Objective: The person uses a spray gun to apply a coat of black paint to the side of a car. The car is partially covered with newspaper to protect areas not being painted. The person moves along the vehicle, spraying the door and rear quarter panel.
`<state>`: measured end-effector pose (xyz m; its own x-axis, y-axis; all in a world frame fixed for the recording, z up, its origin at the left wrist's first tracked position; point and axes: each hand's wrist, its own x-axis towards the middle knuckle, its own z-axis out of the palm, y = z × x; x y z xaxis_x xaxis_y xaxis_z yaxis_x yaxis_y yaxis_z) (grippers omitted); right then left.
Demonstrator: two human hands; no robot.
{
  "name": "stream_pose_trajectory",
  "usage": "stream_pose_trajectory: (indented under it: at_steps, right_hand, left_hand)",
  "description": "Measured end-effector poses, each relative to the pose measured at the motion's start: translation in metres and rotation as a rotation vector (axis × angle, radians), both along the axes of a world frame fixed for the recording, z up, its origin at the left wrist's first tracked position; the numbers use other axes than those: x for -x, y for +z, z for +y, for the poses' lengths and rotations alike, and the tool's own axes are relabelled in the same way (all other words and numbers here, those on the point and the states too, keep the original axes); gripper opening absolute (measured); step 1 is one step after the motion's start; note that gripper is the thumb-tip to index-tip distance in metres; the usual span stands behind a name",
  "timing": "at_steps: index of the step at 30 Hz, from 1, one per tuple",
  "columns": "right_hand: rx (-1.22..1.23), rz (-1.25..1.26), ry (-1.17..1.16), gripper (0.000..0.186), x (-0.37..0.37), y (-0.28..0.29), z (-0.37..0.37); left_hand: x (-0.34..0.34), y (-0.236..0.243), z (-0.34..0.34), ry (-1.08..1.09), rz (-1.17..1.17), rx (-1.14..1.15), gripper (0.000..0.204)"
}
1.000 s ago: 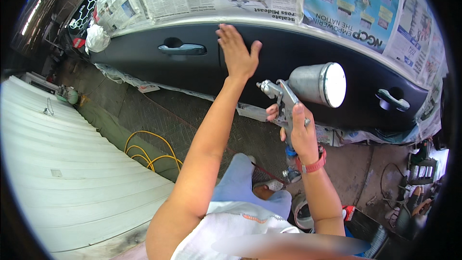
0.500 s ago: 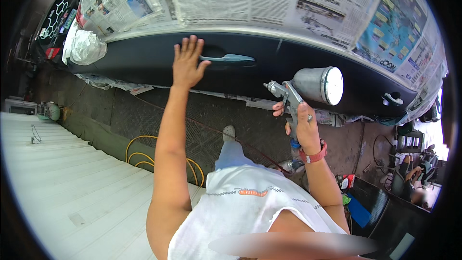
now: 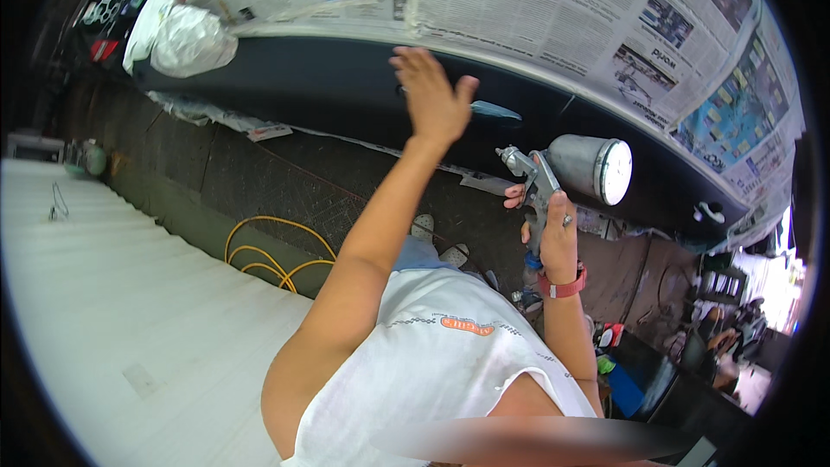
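Note:
My left hand (image 3: 432, 104) is open, fingers together and thumb apart, over the dark matte car side panel (image 3: 303, 78). It covers the left end of the bluish-grey door handle (image 3: 500, 111). Whether the palm touches the panel, I cannot tell. My right hand (image 3: 558, 229) is closed around the grip of a metal spray gun (image 3: 538, 175). The gun's silver cup (image 3: 577, 163) sits to the right, and its nozzle points left and toward the panel.
Newspaper masking (image 3: 519, 0) covers the car above the panel. Crumpled white plastic (image 3: 194, 41) bulges at its left end. Yellow hose (image 3: 259, 251) coils on the floor beside a white corrugated surface (image 3: 130, 311). A person (image 3: 722, 350) is at the far right.
My left hand has moved right along the panel, now overlapping the handle's left end. My right hand keeps its hold on the spray gun. The view has shifted.

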<state>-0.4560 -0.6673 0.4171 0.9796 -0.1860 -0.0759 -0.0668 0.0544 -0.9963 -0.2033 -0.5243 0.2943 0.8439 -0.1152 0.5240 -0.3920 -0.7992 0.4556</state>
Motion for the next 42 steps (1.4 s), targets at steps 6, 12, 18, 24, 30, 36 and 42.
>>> stream_pose_trajectory:
  at_steps: [6,12,18,24,30,36,42]
  right_hand:
    - [0.003,-0.018,0.069,0.073,0.011,0.000,0.015]
    - [-0.042,-0.002,0.093,0.069,0.022,-0.014,0.029]
    - [-0.028,-0.026,-0.007,0.071,0.021,-0.005,0.070]
    - [0.003,-0.049,-0.139,0.072,-0.033,-0.007,0.154]
    - [-0.030,-0.025,-0.125,0.073,-0.096,0.000,0.268]
    - [0.024,0.023,-0.075,0.075,-0.137,0.007,0.348]
    - [0.133,0.058,-0.064,0.089,-0.157,0.008,0.383]
  left_hand:
    - [0.012,0.003,-0.006,-0.142,0.110,0.069,0.102]
    - [-0.044,-0.014,0.092,0.058,0.176,-0.019,0.088]
    - [-0.081,-0.024,0.176,-0.002,0.084,-0.161,0.083]
    - [-0.122,-0.034,0.262,-0.079,0.010,-0.254,0.080]
    - [-0.176,-0.041,0.377,-0.132,-0.078,-0.282,0.076]
    - [-0.227,-0.061,0.489,-0.092,-0.020,-0.272,0.062]
    - [-0.270,-0.082,0.576,-0.001,-0.065,-0.160,0.058]
